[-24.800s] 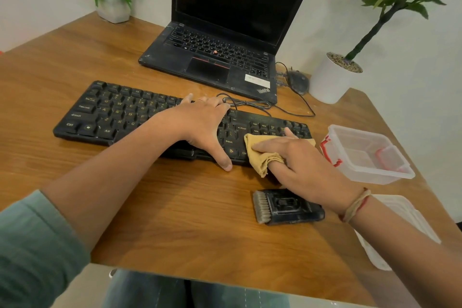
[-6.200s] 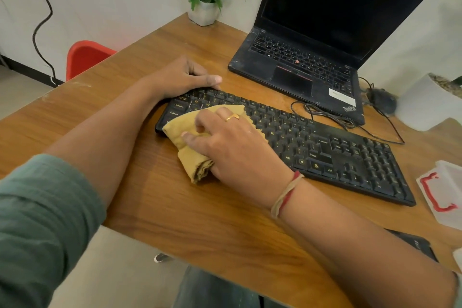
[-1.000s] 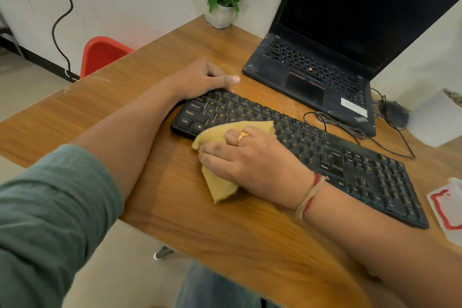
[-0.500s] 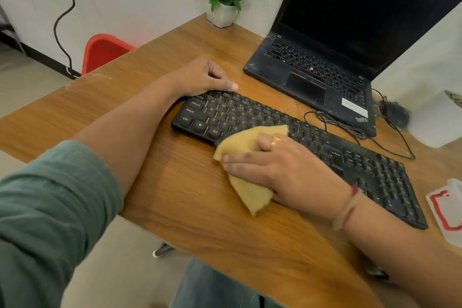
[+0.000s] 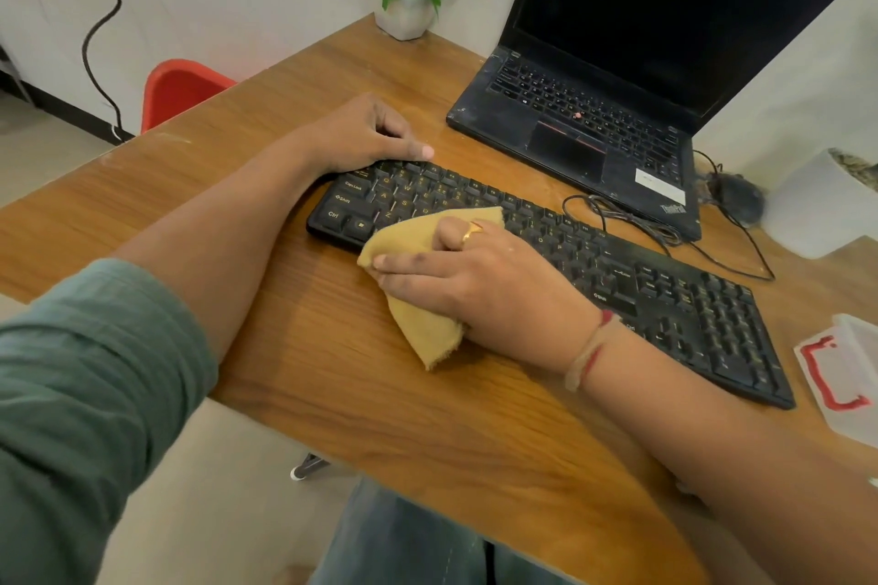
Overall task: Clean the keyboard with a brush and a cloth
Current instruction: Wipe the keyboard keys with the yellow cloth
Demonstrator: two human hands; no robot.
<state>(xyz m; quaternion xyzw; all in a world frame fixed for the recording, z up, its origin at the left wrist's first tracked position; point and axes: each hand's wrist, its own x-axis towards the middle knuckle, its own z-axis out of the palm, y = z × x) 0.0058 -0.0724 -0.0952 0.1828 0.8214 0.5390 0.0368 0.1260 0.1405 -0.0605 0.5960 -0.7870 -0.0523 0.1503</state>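
A: Why was the left hand [image 5: 366, 135] curled over the far-left corner of the keyboard [image 5: 665, 299]?
B: Likely to steady it. The right hand [image 5: 480, 280] gripped the cloth [image 5: 418, 323] against the near-left keys.

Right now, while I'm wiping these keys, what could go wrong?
The left hand grips only the left end of the keyboard, so a hard wipe might swing its right end toward the plastic container. The cloth in the right hand could also snag the cable coiled just behind the keys.
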